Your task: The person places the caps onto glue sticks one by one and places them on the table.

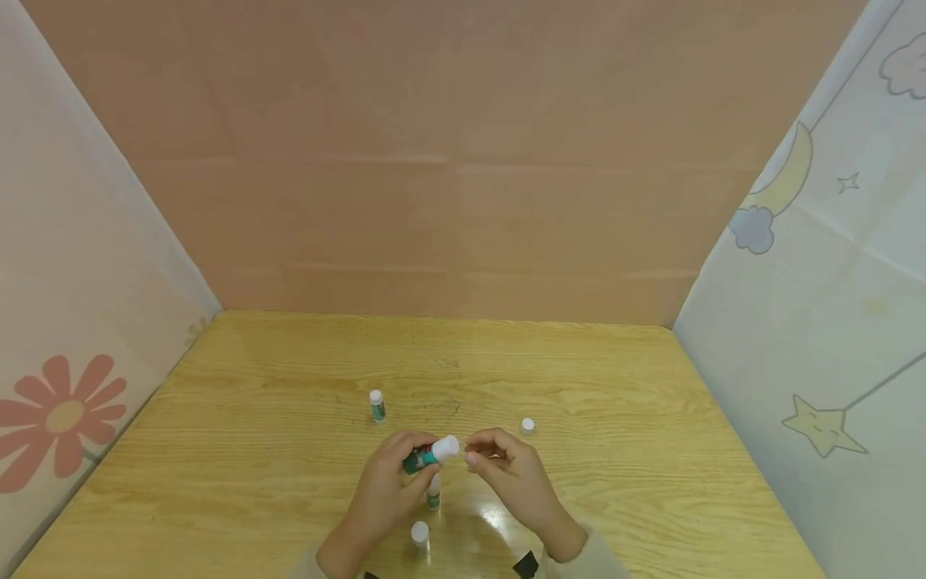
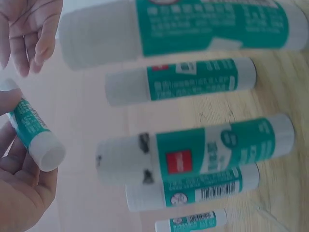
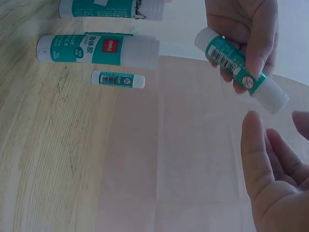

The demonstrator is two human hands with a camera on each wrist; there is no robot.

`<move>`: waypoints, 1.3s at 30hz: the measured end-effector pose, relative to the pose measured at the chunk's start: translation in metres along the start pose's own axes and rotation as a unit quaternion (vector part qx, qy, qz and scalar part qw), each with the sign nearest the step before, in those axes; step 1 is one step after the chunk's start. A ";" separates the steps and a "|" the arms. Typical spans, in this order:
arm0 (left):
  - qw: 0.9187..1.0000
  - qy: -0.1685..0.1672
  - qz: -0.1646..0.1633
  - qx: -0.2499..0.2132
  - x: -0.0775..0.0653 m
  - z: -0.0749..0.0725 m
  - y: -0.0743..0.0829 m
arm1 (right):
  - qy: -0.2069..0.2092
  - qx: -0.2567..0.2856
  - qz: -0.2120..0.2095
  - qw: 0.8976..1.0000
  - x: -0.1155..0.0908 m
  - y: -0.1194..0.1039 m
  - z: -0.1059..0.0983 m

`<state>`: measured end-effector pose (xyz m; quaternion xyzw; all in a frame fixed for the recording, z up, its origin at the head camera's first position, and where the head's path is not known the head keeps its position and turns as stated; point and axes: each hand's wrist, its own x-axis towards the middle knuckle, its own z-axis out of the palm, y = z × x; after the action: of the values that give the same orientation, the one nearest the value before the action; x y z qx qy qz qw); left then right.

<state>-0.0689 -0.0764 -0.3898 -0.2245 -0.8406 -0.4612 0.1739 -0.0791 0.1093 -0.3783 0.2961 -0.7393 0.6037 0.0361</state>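
A glue stick [image 1: 444,448] with a green label and white cap is gripped between the thumb and fingers of my left hand [image 1: 382,492]. It tilts, cap end toward the right. My right hand [image 1: 510,470] is just beyond the cap, its fingers loosely bent and holding nothing. In the right wrist view a small gap separates the right fingertips [image 3: 252,118] from the end of the held glue stick [image 3: 231,63]. In the left wrist view, part of the held stick's label is covered by the left thumb [image 2: 8,100].
Several more glue sticks stand upright on the wooden table [image 1: 289,386]: one back left [image 1: 378,407], one back right [image 1: 527,426], one beneath the left hand [image 1: 433,494], and one near the front [image 1: 419,534]. A plain backdrop [image 1: 448,201] and patterned side walls surround the table.
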 end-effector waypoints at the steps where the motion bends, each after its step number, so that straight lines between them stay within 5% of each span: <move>1: 1.000 0.005 -0.005 -0.003 0.000 -0.001 0.000 | 0.000 0.002 0.003 1.000 0.000 0.001 -0.001; 7: 0.999 0.020 -0.023 -0.024 -0.001 -0.006 -0.003 | -0.009 -0.004 0.013 1.000 -0.002 0.003 -0.003; 14: 0.998 0.014 -0.066 0.003 -0.004 -0.016 -0.007 | 0.002 -0.020 0.037 0.999 -0.005 0.004 -0.006; 21: 0.997 0.041 -0.063 0.000 -0.006 -0.025 -0.012 | -0.002 -0.036 0.017 0.999 -0.005 0.006 -0.008; 31: 0.989 0.040 -0.144 -0.011 -0.017 -0.035 -0.015 | 0.013 -0.056 0.036 0.998 -0.007 0.008 -0.011; 39: 0.971 0.007 -0.238 -0.022 -0.021 -0.041 -0.016 | 0.018 -0.071 0.060 0.996 -0.008 0.010 -0.015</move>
<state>-0.0564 -0.1231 -0.3904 -0.0185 -0.8583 -0.5093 0.0596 -0.0824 0.1270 -0.3864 0.2372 -0.7957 0.5563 0.0339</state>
